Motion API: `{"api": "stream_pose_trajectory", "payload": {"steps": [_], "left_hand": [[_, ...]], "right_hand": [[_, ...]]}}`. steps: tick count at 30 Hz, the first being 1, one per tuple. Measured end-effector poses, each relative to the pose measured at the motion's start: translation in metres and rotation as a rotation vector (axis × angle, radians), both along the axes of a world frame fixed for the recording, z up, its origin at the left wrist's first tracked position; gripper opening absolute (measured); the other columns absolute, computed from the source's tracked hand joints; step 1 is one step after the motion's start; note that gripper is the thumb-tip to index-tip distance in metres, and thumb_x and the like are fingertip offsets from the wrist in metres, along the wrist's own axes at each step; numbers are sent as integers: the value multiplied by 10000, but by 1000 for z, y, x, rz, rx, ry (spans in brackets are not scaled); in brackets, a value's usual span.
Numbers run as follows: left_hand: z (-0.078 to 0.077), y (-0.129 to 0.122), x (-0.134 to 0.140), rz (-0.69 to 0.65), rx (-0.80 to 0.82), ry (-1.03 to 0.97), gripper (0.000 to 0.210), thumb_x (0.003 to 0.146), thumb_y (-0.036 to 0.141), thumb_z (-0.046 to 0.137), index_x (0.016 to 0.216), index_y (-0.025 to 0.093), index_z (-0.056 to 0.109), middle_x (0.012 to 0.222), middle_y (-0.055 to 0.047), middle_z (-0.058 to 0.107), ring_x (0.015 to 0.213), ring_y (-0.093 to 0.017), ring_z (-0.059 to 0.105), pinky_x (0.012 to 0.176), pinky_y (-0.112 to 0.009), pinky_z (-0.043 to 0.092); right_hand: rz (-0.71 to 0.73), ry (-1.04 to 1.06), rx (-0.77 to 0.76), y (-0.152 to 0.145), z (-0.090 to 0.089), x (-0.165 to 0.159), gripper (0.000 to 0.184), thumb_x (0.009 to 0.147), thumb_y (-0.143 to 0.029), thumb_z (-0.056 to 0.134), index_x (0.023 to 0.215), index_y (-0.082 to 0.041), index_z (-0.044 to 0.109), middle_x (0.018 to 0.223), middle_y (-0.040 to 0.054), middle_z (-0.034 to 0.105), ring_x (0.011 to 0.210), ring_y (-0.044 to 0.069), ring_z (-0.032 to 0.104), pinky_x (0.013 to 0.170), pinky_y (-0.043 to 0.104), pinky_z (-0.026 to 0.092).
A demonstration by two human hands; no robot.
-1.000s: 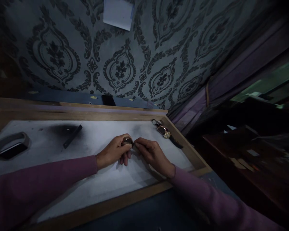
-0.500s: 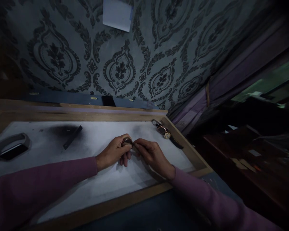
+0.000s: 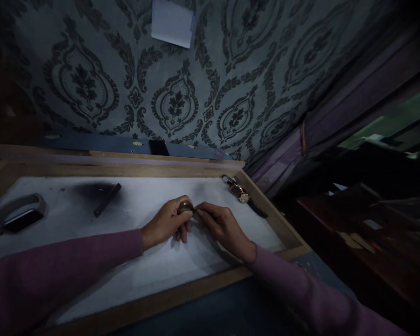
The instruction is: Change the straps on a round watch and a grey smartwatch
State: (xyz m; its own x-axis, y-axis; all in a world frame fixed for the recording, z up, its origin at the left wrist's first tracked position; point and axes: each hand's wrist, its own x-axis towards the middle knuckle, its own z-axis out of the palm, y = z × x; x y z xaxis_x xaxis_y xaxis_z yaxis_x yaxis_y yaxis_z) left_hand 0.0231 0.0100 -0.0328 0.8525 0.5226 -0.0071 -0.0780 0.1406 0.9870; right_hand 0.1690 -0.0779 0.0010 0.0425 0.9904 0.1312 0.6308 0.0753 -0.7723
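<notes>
A small round watch case (image 3: 185,206) is held between the thumb and fingers of my left hand (image 3: 170,220), above the white board. My right hand (image 3: 222,224) is closed in a pinch at the case's right edge. A small dark tip shows at its fingertips; whether it is part of the watch or a separate piece, I cannot tell. Several wristwatches (image 3: 244,198) lie to the right of my hands, along the tray's side. On the left are a dark flat strip (image 3: 107,200) and a smartwatch with a grey band (image 3: 24,219).
A raised wooden rim (image 3: 182,291) surrounds the white work surface (image 3: 143,266). Behind it a dark phone (image 3: 158,148) rests on a blue ledge (image 3: 115,143) against the patterned wall. To the right stand a purple curtain (image 3: 283,163) and a dark red table (image 3: 336,217).
Both hands keep the same grip at the watch case with hardly any movement. The whole view has shifted very slightly.
</notes>
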Motion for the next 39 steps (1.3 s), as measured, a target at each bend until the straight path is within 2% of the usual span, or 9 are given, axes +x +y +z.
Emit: {"api": "stream_pose_trajectory", "payload": {"steps": [11,20,30,39], "left_hand": [[-2,0,0,8,-9,-18,147,874,320,521,859,190,455,547,63,572,346,-86,556,312,-125,334],[-1,1,1,-7,-30,-30,170,849,335,539,838,190,449,527,68,569,328,-90,549,302,-129,342],[1,1,2,15,-53,-15,107,834,281,513,823,191,456,523,67,567,315,-88,534,297,-135,337],[0,1,2,14,-60,-20,88,825,261,502,824,189,454,533,64,570,318,-85,534,295,-133,340]], "right_hand": [[-18,0,-19,0,1,-1,296,948,-340,435,753,-167,575,548,-35,466,459,87,378,426,193,312],[-14,-33,10,0,0,-1,303,955,-344,440,759,-167,588,539,-37,468,465,91,393,443,200,324],[-19,-40,54,-1,-3,-2,321,968,-330,422,737,-173,581,590,-11,544,524,106,476,501,207,376],[-35,-29,28,-2,-6,-1,311,958,-341,424,764,-175,602,588,-4,562,483,109,475,459,211,374]]}}
